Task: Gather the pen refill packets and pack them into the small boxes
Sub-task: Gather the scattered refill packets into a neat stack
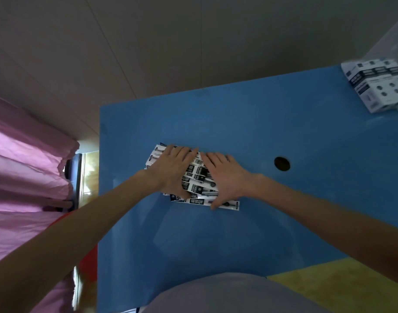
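Because the pen refill packets [199, 177] look light, thin and slippery, heaped mid-surface, we keep left hand [171, 170] and right hand [225, 177] spread flat on them, squeezing inward from the heap's outer edges.

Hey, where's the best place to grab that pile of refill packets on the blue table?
Probably by its two short ends, one hand from each side. The pile of refill packets lies flat and fanned out, packets running left to right; the left hand and right hand already rest flat on it.
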`<state>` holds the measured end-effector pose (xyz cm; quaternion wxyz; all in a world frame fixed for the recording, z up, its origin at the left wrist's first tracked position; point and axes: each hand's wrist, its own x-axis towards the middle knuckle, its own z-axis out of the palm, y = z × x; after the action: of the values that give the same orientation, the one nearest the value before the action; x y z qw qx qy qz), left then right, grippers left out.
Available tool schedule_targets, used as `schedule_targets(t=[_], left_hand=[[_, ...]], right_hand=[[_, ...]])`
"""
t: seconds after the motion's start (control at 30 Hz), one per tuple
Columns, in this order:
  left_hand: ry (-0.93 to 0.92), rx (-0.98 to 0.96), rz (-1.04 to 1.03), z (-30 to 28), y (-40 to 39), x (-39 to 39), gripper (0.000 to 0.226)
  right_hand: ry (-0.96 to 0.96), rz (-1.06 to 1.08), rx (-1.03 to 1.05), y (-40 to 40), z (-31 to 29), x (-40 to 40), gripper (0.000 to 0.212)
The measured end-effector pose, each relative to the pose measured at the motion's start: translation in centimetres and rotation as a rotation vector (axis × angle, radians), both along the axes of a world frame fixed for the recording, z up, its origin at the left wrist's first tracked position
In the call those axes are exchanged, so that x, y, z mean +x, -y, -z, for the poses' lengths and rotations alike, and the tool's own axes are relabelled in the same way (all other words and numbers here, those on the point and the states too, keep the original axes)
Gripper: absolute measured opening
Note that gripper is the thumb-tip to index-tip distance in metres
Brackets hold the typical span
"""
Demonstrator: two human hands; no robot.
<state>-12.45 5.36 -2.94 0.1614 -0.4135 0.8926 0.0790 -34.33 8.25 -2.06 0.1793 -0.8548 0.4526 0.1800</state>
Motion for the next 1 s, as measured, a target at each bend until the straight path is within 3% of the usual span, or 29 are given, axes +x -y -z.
schedule_targets(t=[0.13, 0.23, 0.53, 0.6, 0.73, 0.87, 0.93, 1.0], left_hand=[[-0.056, -0.022, 0.005, 0.0, -1.2, 0.1, 0.130], [-0.107, -0.040, 0.004, 0.1, -1.7, 0.1, 0.124], [-0.140, 0.053, -0.115, -0.1, -2.6, 0.0, 0.136], [-0.170, 0.065, -0.167, -0.4, -2.5, -0.3, 0.127], [-0.217, 0.077, -0.232, -0.9, -1.9, -0.7, 0.085], [-0.152, 0.119, -0.260, -1.6, -1.4, -1.0, 0.059], [-0.129, 0.120, -0.257, -1.8, -1.1, -1.1, 0.053], [-0.128, 0.114, -0.254, -1.9, -1.1, -1.0, 0.051]], right_hand=[[0.037, 0.034, -0.042, -1.2, 0.6, 0.0, 0.147], [0.085, 0.066, -0.090, -1.2, 0.5, 0.0, 0.128], [0.140, 0.075, -0.141, 0.3, 0.2, 0.2, 0.079], [0.147, 0.084, -0.121, 1.0, 0.1, 0.2, 0.069], [0.143, 0.103, 0.004, 2.3, -0.7, 0.1, 0.056], [0.153, 0.111, 0.143, 3.5, -1.6, 0.3, 0.040], [0.149, 0.114, 0.173, 4.0, -1.8, 0.3, 0.040], [0.120, 0.088, 0.164, 4.0, -2.0, 0.2, 0.054]])
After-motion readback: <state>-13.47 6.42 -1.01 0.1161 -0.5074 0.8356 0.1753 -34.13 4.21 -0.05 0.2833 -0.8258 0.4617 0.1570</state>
